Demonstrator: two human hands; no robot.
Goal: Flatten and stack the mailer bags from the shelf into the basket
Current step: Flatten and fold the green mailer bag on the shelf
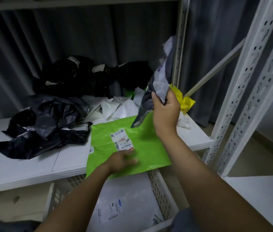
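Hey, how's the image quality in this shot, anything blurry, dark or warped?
Head view: dim overall; the left hand on the green mailer is smeared by motion blur, the right hand gripping the grey mailer is fairly sharp; the shelf uprights at right bow and lean from the wide-angle lens; the black bags show faint sheen, no harsh glare.
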